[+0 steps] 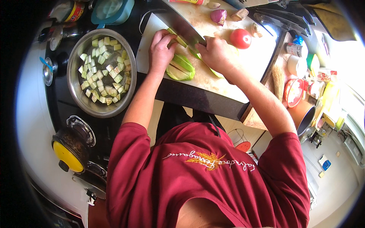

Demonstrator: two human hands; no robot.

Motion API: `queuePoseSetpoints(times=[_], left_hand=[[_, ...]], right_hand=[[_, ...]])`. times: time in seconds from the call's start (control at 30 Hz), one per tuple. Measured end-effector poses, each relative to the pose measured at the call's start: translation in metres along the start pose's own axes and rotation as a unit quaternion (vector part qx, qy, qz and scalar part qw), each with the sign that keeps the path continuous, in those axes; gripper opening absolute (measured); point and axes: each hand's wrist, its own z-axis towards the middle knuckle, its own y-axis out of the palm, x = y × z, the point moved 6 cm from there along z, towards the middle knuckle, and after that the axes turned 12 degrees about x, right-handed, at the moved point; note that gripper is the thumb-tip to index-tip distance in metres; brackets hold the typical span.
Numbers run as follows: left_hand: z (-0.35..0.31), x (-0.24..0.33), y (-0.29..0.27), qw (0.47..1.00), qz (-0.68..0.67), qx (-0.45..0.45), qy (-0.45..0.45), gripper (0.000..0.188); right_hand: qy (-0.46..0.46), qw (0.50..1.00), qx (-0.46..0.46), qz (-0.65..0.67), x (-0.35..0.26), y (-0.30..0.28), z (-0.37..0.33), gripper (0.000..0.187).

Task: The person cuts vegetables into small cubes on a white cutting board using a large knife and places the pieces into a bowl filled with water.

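Note:
My right hand point(217, 56) grips a wide-bladed kitchen knife point(183, 26), its blade slanting away to the upper left over the white cutting board point(224, 84). My left hand point(162, 50) curls its fingers onto a strip of green eggplant point(177, 38) beside the blade. Nearer me, cut lengths of green-skinned eggplant point(181, 68) with pale flesh lie on the board. Another thin green piece point(216, 73) lies under my right wrist. To the left, a steel bowl point(72, 81) holds many pale eggplant cubes point(99, 78), apparently in water.
A tomato point(240, 38), a purple onion point(218, 17) and garlic point(255, 29) occupy the board's far right. Left of me stand a yellow-lidded pot point(68, 155) and a blue container point(112, 11). Jars and a brown pot point(303, 116) crowd the right side.

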Motion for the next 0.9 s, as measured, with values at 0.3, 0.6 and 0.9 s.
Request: queuePoseSetpoints(times=[0.3, 0.6, 0.9], left_hand=[[0.002, -0.003, 0.002, 1.000, 0.010, -0.014, 0.004, 0.025], [-0.002, -0.002, 0.002, 1.000, 0.014, -0.020, 0.006, 0.028], [-0.001, -0.005, 0.003, 0.997, 0.052, -0.048, 0.018, 0.034]], right_hand=[[-0.011, 0.999, 0.006, 0.031, -0.003, 0.026, 0.024, 0.032], [-0.015, 0.993, 0.112, 0.044, 0.007, 0.047, 0.033, 0.028], [0.003, 0.970, 0.147, 0.196, 0.018, 0.025, 0.006, 0.028]])
